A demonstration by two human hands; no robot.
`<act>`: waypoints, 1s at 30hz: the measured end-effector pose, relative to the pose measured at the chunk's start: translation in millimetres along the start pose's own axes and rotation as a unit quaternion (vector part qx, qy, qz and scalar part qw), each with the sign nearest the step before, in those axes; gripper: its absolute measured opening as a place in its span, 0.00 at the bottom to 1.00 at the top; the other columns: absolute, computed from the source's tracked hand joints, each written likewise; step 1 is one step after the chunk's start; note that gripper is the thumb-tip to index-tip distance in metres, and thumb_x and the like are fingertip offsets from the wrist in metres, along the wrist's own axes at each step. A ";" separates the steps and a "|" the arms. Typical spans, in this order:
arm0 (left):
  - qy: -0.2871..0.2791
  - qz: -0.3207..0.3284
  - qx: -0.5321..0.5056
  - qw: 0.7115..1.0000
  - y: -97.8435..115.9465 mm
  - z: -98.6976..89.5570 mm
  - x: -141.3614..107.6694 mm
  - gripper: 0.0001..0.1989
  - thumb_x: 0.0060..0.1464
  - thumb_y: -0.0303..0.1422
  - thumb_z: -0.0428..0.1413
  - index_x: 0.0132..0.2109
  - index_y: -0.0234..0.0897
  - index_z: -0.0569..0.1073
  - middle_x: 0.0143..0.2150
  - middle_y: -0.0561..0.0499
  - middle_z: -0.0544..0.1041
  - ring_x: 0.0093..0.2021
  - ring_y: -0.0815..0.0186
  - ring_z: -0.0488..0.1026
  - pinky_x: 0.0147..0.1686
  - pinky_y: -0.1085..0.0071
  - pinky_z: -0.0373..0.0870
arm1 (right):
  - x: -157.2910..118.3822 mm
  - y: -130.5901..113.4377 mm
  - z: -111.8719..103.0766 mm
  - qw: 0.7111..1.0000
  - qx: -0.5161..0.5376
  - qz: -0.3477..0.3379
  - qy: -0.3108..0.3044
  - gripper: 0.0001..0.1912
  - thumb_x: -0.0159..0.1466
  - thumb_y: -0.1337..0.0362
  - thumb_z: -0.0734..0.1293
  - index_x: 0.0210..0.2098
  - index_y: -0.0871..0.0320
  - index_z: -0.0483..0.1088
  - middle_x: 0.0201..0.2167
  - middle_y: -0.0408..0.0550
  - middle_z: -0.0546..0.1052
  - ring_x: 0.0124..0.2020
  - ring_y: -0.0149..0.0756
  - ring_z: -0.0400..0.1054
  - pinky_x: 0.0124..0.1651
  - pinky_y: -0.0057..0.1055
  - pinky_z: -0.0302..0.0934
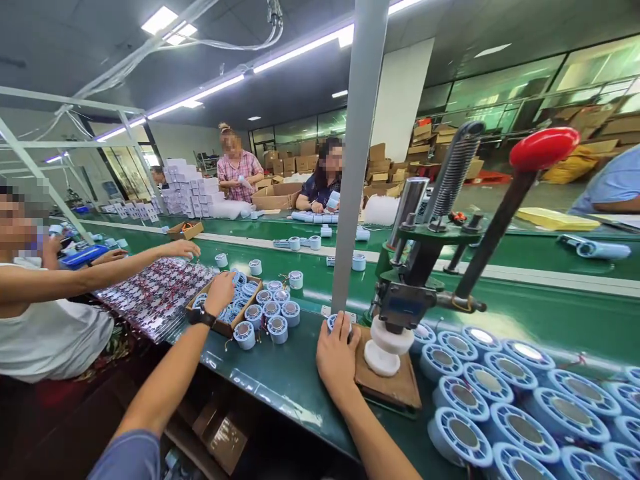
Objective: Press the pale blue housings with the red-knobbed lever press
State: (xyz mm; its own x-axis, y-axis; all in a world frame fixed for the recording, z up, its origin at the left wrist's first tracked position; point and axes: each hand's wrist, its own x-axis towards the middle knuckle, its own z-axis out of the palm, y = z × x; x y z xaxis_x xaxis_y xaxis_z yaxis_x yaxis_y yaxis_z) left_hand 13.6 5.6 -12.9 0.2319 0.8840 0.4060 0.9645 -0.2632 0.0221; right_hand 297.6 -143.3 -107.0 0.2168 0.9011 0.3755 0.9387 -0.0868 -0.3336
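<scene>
My left hand (220, 293), with a dark watch on the wrist, reaches into a cardboard box (253, 293) of loose light-blue plastic rings (245, 291). Its fingers look curled among the rings; the back of the hand hides what they hold. Beside the press, my right hand (337, 353) is closed around a round light-blue motor housing (332, 322) on the green bench. The green hand press (405, 300) has a red-knobbed lever (545, 148). Its white upper pad (393, 335) hangs just above a white round base (381, 360) on a brown board.
Several blue motor units (271, 309) stand beside the box, and many more (510, 370) crowd right of the press. A grey post (357, 153) rises behind my right hand. At left, a co-worker's arm (125, 267) stretches over wired parts (155, 293). Two people work across the belt.
</scene>
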 end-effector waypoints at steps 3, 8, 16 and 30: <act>-0.004 0.017 -0.006 1.000 2.9 -1.4 39.4 0.25 0.58 0.25 0.50 0.62 0.26 0.64 0.58 0.32 0.70 0.60 0.50 0.67 0.61 0.53 0.63 | -2.1 -4.2 4.1 1.000 0.010 -0.002 0.019 0.27 0.62 0.77 0.58 0.60 0.67 0.68 0.69 0.66 0.50 0.72 0.60 0.38 0.68 0.64 0.35; -0.061 0.130 -0.037 0.989 87.6 20.4 77.8 0.23 0.64 0.31 0.48 0.65 0.33 0.62 0.62 0.38 0.68 0.62 0.57 0.65 0.63 0.60 0.60 | -8.9 -9.9 25.7 0.988 0.072 -0.132 0.029 0.28 0.59 0.75 0.62 0.59 0.57 0.68 0.68 0.59 0.54 0.72 0.54 0.43 0.71 0.58 0.40; -0.230 0.202 -0.010 0.952 196.1 47.4 120.0 0.16 0.62 0.38 0.57 0.53 0.34 0.71 0.52 0.45 0.74 0.48 0.60 0.74 0.48 0.57 0.74 | -16.2 1.8 38.6 0.978 0.101 -0.181 0.017 0.30 0.53 0.78 0.61 0.55 0.59 0.70 0.64 0.59 0.59 0.69 0.53 0.49 0.67 0.54 0.53; -0.267 0.255 0.014 0.929 204.9 -12.2 -87.0 0.19 0.60 0.42 0.53 0.46 0.29 0.76 0.42 0.35 0.77 0.42 0.53 0.78 0.36 0.64 0.75 | -16.8 15.5 11.2 0.894 0.324 -0.123 0.283 0.19 0.68 0.69 0.55 0.57 0.58 0.58 0.53 0.56 0.67 0.57 0.40 0.62 0.58 0.45 0.61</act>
State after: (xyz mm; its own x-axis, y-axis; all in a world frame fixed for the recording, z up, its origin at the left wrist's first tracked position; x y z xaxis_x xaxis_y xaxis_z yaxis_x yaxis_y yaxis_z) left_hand 189.4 -129.9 -32.6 0.6816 0.7152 -0.1544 0.7137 -0.6964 -0.0752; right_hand 305.5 -155.0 -128.2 0.2986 0.4839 0.8226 0.6634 0.5143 -0.5434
